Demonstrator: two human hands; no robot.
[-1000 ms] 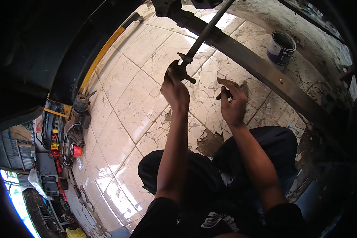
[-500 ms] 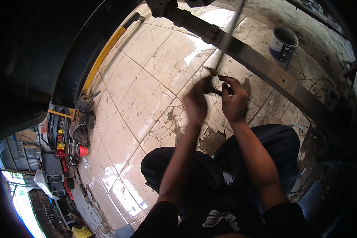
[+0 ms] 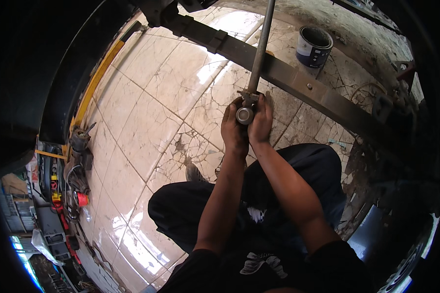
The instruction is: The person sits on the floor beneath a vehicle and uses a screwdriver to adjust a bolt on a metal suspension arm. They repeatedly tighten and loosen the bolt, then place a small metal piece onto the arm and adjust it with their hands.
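Observation:
A long metal rod (image 3: 258, 58) runs down from the top edge to a clamped fitting with a round joint end (image 3: 244, 115), whose circular face points up at the camera. My left hand (image 3: 232, 128) wraps the joint from the left, fingers curled round it. My right hand (image 3: 260, 122) grips it from the right, fingers reaching up beside the clamp. The parts of the joint beneath my hands are hidden. The rod crosses over a wide dark steel beam (image 3: 298, 83) that runs diagonally across the upper view.
A dark paint can (image 3: 314, 52) stands at upper right. Dark vehicle bodywork (image 3: 54, 97) fills the left, beside a yellow bar (image 3: 97, 83). Greasy mechanical parts (image 3: 78, 171) lie at lower left on the cracked tiled floor (image 3: 137, 132). My bent knees are below my hands.
My right hand has gone from fingers apart to gripping the joint beside my left hand. The rod's end has swung rightward and down, turning its round face upward. The view has also shifted.

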